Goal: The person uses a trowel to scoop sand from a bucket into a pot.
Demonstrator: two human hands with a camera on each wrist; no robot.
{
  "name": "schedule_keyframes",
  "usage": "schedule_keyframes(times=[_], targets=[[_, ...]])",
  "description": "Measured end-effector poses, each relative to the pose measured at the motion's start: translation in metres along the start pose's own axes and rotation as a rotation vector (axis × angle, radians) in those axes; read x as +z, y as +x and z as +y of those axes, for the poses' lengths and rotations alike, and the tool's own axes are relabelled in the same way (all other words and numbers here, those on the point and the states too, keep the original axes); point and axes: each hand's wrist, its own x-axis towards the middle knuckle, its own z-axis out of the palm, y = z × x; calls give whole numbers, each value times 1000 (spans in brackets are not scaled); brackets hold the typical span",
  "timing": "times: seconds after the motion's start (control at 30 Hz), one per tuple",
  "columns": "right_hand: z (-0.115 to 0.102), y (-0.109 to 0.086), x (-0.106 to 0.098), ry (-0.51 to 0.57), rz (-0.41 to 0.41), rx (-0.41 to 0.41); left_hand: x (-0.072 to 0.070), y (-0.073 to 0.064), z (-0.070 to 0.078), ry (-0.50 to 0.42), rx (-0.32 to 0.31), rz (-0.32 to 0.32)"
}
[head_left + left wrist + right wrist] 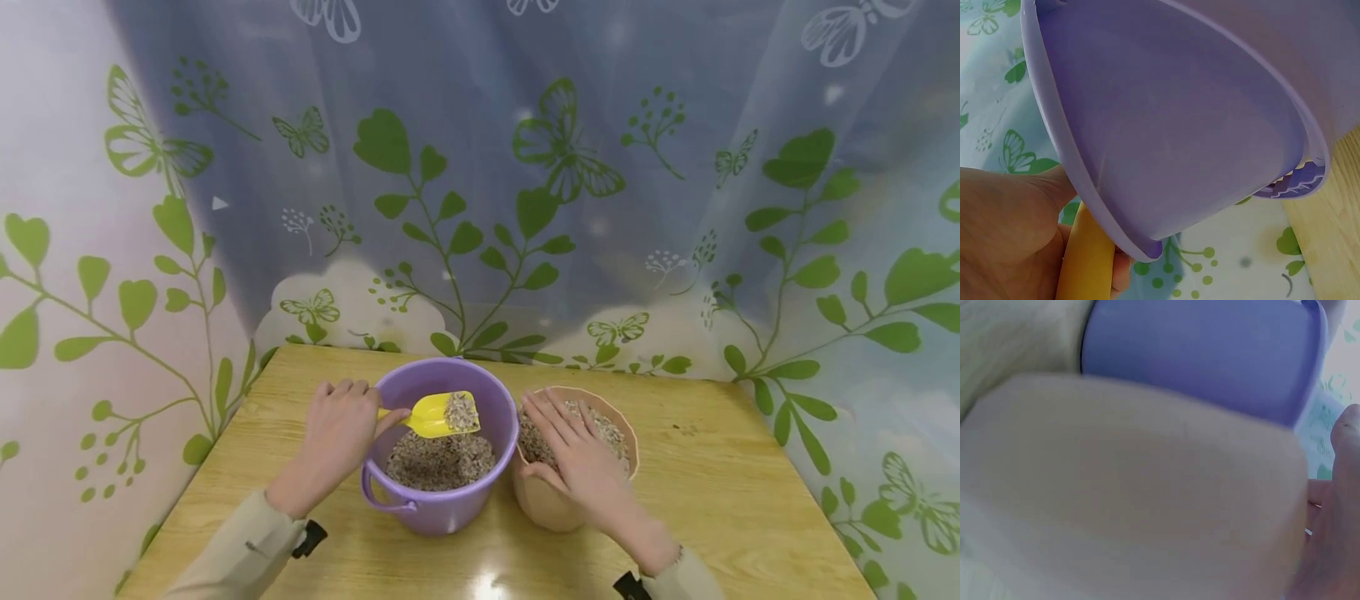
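Observation:
My left hand (341, 433) grips the handle of a small yellow scoop (429, 415) over the purple bucket (442, 517). Grainy grey-brown material (462, 412) lies toward the scoop's front edge, and more of it covers the bucket's bottom. In the left wrist view the yellow handle (1087, 256) passes between thumb and fingers beside the bucket's rim. To the bucket's right stands a tan flowerpot (546, 500) filled high with similar grains (611, 433). Across its top lies my right hand (581, 467), palm down, fingers straight, holding nothing. The pot's wall (1147, 487) fills most of the right wrist view.
Bucket and pot stand side by side on a wooden table (705, 500). The bucket's purple carrying handle (382, 498) hangs at its near left side. A curtain (480, 208) printed with leaves and butterflies encloses the table's back and sides.

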Motion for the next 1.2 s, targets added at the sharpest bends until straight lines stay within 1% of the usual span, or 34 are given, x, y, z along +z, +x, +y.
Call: schedule_keyframes(times=[0.13,0.33,0.5,0.67,0.9,1.03,1.2], targets=[[20,-12,-12,3,12,65,1,3,-1,-8,6,-4],[51,-42,-21,8,-54,194,2,5,-1,-17,1,-23],[68,-62,-24,-18,-104,258,2,5,-1,-13,1,-17],[74,-72,-26,-20,-131,293,2,4,-1,-15,7,-5],[74,-75,-24,-50,-168,298,3,5,-1,-10,4,-12],[74,-76,-23,-55,-165,300,2,7,-1,-1,3,-9],[75,-75,-22,-54,-163,298,-1,13,-1,18,12,0]])
